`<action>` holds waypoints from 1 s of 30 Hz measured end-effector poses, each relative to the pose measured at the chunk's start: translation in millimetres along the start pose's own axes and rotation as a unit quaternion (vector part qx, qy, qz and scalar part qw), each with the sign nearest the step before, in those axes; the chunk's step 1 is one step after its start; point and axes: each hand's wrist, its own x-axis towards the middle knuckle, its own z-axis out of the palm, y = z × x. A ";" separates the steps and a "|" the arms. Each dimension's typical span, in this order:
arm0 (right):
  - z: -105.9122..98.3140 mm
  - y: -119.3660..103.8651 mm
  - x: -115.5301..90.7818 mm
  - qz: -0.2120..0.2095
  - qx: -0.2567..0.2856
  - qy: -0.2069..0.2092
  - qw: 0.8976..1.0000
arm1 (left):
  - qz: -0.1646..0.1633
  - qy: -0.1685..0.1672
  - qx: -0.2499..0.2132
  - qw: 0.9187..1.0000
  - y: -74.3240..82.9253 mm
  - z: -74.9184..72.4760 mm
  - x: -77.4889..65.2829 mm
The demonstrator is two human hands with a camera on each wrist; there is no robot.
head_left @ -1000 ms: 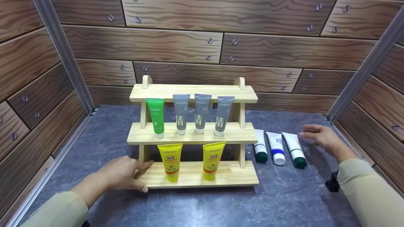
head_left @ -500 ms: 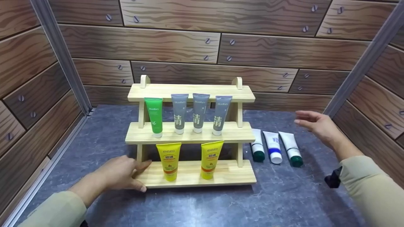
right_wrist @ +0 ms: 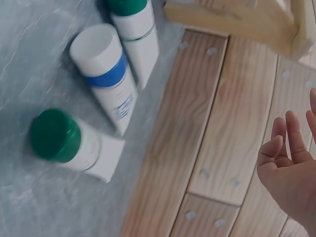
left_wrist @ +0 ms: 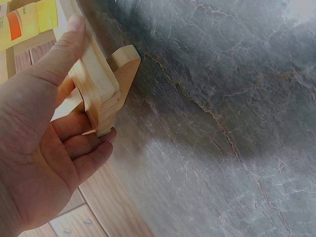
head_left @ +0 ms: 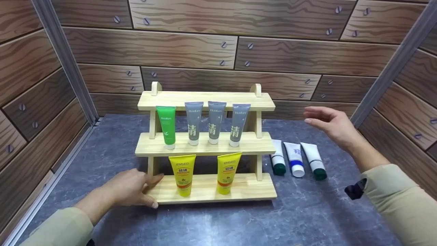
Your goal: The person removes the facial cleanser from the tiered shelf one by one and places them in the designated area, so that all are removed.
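My left hand [head_left: 128,189] grips the left end of the bottom board of a three-tier wooden display shelf [head_left: 252,186]. In the left wrist view its thumb [left_wrist: 74,37] lies along the board's front and its fingers curl round the end. My right hand [head_left: 333,124] is held in the air, fingers extended and holding nothing, beyond three white tubes lying on the table. Two of these, the near tube [head_left: 314,157] and one partly hidden by the shelf [head_left: 278,160], have green caps. The middle tube [head_left: 295,159] has a blue band and white cap.
On the middle tier stand a green tube [head_left: 167,126] and three grey tubes [head_left: 213,121]. Two yellow tubes [head_left: 184,174] stand on the bottom tier. Wood-patterned walls [head_left: 191,48] surround the grey marbled table [head_left: 218,225] at the back and sides.
My right hand has risen and moved left, away from the white tubes. The left hand keeps its grip on the shelf; the head view has shifted slightly.
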 end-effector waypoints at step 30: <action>95.1 -106.0 4.8 -0.127 0.136 -0.083 0.979 | -0.009 -0.013 0.010 1.000 1.8 -1.5 0.0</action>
